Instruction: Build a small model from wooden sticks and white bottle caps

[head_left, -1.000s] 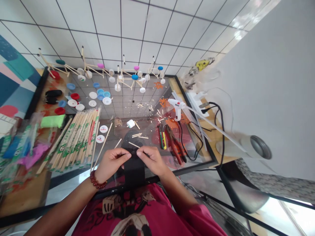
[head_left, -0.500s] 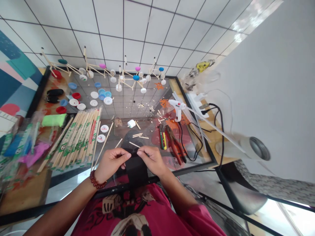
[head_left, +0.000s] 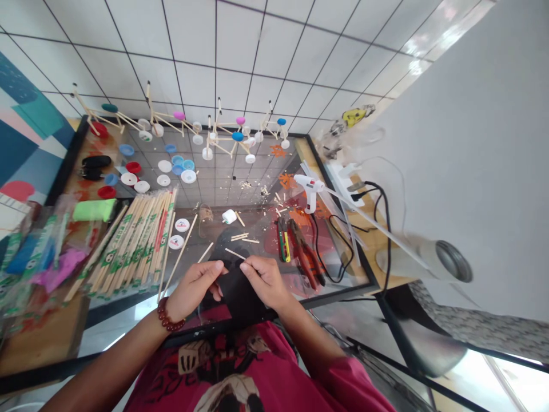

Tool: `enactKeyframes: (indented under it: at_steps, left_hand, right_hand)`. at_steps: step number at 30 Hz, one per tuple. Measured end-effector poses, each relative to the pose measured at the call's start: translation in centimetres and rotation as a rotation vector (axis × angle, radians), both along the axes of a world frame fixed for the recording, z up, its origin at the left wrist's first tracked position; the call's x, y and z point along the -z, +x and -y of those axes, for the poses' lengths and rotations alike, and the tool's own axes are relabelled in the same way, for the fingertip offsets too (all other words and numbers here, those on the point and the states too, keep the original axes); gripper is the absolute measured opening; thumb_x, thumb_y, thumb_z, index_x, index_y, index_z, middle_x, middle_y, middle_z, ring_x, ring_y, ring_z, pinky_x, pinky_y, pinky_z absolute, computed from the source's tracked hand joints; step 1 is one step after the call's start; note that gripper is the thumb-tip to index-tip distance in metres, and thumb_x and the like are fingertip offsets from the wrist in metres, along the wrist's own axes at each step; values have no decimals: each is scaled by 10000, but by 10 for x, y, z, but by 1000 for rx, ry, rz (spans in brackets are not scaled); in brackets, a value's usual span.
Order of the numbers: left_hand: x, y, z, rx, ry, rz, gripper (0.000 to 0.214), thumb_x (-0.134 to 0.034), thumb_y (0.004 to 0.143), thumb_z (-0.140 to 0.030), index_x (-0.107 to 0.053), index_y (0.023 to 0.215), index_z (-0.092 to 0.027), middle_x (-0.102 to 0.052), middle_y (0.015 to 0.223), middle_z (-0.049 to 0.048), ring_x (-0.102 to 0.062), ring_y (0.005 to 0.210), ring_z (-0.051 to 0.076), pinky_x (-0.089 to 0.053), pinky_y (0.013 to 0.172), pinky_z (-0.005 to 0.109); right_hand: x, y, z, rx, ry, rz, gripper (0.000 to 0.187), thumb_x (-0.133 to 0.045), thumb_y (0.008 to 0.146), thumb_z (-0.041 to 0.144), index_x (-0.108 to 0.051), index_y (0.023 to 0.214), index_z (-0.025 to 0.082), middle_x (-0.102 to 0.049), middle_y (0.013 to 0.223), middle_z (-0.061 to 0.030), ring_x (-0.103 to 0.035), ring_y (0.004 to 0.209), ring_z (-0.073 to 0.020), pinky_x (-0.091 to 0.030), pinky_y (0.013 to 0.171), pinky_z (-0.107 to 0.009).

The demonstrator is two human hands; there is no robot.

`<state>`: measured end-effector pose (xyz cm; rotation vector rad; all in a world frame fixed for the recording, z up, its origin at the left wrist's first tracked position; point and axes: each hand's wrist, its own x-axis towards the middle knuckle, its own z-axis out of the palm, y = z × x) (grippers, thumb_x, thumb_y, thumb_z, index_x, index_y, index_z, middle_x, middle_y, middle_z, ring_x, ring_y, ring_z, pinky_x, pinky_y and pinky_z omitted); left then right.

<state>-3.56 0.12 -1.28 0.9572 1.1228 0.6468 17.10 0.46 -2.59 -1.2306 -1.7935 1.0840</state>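
Note:
A thin black sheet [head_left: 242,293], its material unclear, is held between my two hands near the front edge of the glass-topped table. My left hand [head_left: 201,283] pinches its upper left corner between thumb and fingers. At the top right, my right hand [head_left: 266,281] grips it the same way, its thumb on top. Just beyond the fingers lie a thin wooden stick [head_left: 235,253] and some short cut sticks [head_left: 239,236]. A small white cylindrical piece [head_left: 229,216] is farther back.
Wrapped chopsticks [head_left: 132,246] and two printed white caps [head_left: 182,224] lie left. To the right are a cutter knife [head_left: 283,240], red-handled pliers [head_left: 306,254] and a white glue gun [head_left: 309,189] with its cord. Stick-and-cap models [head_left: 231,140] stand along the back.
The black sheet has tilted and swung slightly to the right, its top edge now slanting between my hands. My left hand has shifted a little; everything on the table stays put.

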Motion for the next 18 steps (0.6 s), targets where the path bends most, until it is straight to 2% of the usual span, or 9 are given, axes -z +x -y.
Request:
enactKeyframes:
  at_steps: [4,6,10,14,18]
  left_hand:
    - [5,4,1,71,43,-5,475,-744,803,-635,-709,746,-164,-629,648,2,-601,509,134,-507,495,250]
    - [7,5,1,61,58,-37,447,-765,789,-605,-697,729,-167,-598,622,-16,-574,479,119,-495,472,238]
    - [9,5,1,10,65,-57,452,-758,786,-612,-716,746,-164,-599,620,-15,-562,467,116,-494,456,238]
    - [7,5,1,14,76,-73,444,-760,782,-602,-739,770,-159,-611,635,-9,-568,479,121,-494,457,242]
    - [2,5,2,42,70,-80,447,-756,780,-602,-713,721,-160,-602,606,-12,-564,470,114,-479,473,236]
  right_hand:
    - [2,-1,1,-13,4,-1,533,-460,1058,542,-501,620,241,-444,577,16,-434,548,-145,-384,575,-314]
    - [6,1,1,25,-28,-28,547,-441,1053,587,-547,643,241,-471,585,7,-451,557,-151,-398,576,-313]
    - [13,6,0,84,-76,-128,563,-401,1042,655,-712,874,217,-608,668,-25,-537,607,-167,-446,590,-307]
    - [8,4,-2,6,-90,-133,424,-599,974,600,-741,956,201,-669,728,-12,-577,641,-151,-465,618,-275]
    - [4,-1,-3,9,-75,-117,292,-688,941,466,-732,814,206,-687,693,-8,-580,614,-133,-468,616,-255]
